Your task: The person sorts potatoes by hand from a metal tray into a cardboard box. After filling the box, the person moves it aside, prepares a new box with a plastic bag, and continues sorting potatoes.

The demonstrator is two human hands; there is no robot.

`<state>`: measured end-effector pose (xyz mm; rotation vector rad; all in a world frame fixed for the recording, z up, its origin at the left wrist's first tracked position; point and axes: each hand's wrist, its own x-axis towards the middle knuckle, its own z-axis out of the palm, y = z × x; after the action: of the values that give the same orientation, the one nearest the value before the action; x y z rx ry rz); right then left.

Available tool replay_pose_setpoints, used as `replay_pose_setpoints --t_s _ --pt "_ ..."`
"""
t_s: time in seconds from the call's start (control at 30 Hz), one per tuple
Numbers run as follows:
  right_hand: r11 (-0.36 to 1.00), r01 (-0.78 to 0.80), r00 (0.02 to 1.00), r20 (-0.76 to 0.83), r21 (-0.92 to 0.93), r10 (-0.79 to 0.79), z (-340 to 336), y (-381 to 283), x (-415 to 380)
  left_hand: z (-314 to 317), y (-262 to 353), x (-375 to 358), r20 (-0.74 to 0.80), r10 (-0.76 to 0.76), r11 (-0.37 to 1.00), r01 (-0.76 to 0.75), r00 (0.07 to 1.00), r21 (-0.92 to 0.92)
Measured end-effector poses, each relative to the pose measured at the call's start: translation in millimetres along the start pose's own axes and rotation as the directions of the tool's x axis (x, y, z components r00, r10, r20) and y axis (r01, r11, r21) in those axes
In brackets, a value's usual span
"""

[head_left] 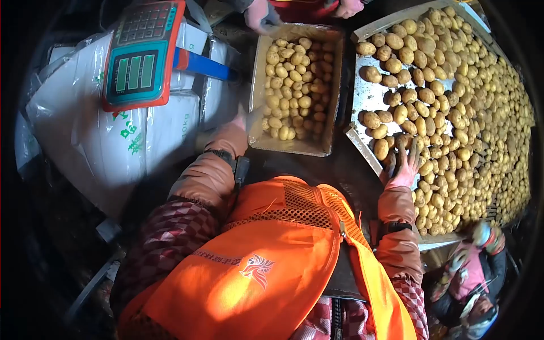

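My left hand [239, 126] is at the left side of a cardboard box [292, 147] full of potatoes [289, 85]; its fingers are blurred and hard to make out. On the large sorting table [362, 139], my right hand [406, 164] lies among loose potatoes [433, 119] near the front left edge. Its fingers are spread and touch potatoes, with none visibly gripped. Bare metal shows between the potatoes at that end of the table.
A scale display [136, 68] on a blue arm [207, 65] stands at upper left, over plastic-wrapped white boxes [170, 124]. Across the box are a co-worker's gloved hands [262, 16]. Another person [467, 277] is at lower right, beside the table.
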<state>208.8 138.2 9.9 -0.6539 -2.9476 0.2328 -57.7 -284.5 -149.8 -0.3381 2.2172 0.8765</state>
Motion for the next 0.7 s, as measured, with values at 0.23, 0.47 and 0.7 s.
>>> replay_pose_setpoints --t_s 0.23,0.47,0.7 --pt "1.000 0.008 0.999 -0.033 0.011 -0.008 2 5 -1 -9 -65 -12 0.118 -0.134 0.985 0.119 0.984 0.128" --pt "1.000 -0.004 1.000 -0.009 -0.007 0.004 2 5 -3 1 156 -172 0.689 0.309 0.551 0.467 0.656 -0.691" --pt "0.998 -0.002 0.998 -0.062 0.066 0.006 2 4 1 -28 36 -52 -0.490 0.228 0.957 -0.287 0.841 -0.047"
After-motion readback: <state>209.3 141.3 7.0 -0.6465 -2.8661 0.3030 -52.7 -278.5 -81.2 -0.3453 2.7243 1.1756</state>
